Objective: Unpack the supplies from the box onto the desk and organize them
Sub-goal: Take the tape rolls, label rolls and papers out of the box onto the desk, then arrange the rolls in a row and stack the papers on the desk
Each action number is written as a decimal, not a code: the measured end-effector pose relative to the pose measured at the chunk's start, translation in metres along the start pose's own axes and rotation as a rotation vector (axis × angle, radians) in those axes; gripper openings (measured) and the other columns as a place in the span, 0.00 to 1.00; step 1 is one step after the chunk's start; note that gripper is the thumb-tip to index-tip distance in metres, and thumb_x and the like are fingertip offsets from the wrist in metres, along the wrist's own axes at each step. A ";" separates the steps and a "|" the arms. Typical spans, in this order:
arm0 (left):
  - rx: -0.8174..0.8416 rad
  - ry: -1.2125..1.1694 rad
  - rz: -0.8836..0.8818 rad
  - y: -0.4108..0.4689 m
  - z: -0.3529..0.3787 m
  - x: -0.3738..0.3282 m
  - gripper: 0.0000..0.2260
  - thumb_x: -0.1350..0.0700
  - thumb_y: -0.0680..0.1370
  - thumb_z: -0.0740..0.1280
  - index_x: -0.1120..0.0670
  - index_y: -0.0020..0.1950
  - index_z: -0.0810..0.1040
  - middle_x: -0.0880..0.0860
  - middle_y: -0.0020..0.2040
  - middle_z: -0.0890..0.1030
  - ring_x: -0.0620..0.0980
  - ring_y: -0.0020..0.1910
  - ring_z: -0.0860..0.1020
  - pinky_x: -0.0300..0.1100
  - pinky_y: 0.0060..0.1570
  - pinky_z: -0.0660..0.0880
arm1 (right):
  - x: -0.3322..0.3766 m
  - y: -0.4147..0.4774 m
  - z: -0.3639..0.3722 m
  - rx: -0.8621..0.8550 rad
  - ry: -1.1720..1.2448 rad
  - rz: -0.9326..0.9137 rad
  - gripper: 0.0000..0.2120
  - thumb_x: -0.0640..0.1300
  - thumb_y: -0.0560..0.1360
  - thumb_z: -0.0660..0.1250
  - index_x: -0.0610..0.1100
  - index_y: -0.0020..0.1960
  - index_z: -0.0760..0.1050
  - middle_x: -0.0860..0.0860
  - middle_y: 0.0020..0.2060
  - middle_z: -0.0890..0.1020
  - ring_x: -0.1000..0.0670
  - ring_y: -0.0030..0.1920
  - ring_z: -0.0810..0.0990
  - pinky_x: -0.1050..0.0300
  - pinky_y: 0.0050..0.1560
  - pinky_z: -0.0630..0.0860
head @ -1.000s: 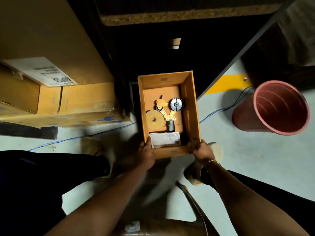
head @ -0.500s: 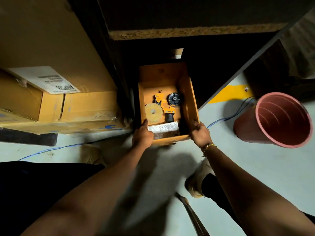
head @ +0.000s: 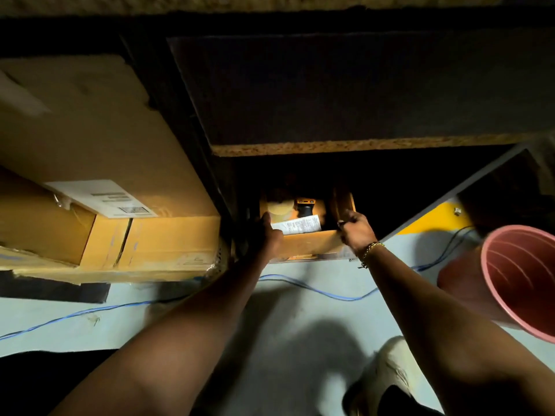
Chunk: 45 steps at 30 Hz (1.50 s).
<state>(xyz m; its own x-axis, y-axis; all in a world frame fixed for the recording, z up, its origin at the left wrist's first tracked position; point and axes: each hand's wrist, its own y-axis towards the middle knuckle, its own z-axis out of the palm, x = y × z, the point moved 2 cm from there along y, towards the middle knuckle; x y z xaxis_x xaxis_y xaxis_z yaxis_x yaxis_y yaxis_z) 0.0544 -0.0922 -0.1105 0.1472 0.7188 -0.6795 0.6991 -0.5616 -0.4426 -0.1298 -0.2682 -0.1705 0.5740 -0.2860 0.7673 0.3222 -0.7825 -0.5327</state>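
Left hand (head: 268, 232) and right hand (head: 356, 231) gripped the box (head: 309, 246) by its near corners, down on the floor (head: 285, 319), half under the desk (head: 360, 147). Supplies (head: 304, 207) sat inside, nothing unpacked yet.

Both forearms were bare. A thin gold chain bracelet (head: 371, 249) circled the wrist of the right hand (head: 357, 229). Dark trousers (head: 45, 382) filled the frame's lower left, and a cream fabric shoe (head: 389, 366) showed at the lower right.
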 end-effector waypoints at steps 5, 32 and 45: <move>-0.026 0.017 -0.009 0.013 -0.002 -0.010 0.25 0.63 0.74 0.67 0.59 0.71 0.70 0.62 0.71 0.68 0.60 0.68 0.69 0.48 0.65 0.70 | 0.009 0.019 -0.003 0.008 -0.026 -0.017 0.36 0.58 0.62 0.66 0.45 0.67 0.73 0.47 0.53 0.74 0.54 0.41 0.72 0.64 0.43 0.65; -0.350 0.224 1.073 -0.346 -0.266 -0.125 0.17 0.47 0.79 0.63 0.46 0.68 0.73 0.43 0.68 0.71 0.43 0.67 0.69 0.45 0.64 0.70 | 0.256 -0.458 -0.085 -0.202 -0.350 -1.153 0.11 0.51 0.76 0.67 0.51 0.57 0.78 0.59 0.55 0.78 0.58 0.56 0.78 0.55 0.57 0.76; -0.716 0.319 1.045 -0.300 -0.461 -0.286 0.31 0.32 0.76 0.52 0.44 0.76 0.63 0.48 0.78 0.58 0.51 0.76 0.58 0.56 0.72 0.59 | 0.483 -0.462 -0.076 -0.336 -0.676 -1.277 0.35 0.70 0.74 0.51 0.58 0.77 0.57 0.56 0.78 0.59 0.50 0.77 0.59 0.44 0.72 0.60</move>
<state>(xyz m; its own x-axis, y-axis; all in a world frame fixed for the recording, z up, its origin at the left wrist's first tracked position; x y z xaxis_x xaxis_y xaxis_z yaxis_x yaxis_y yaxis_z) 0.1252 0.0591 0.4859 0.9333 0.1989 -0.2991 0.3548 -0.6402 0.6814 -0.0585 -0.0863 0.4734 0.3070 0.9083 0.2843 0.7349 -0.4160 0.5356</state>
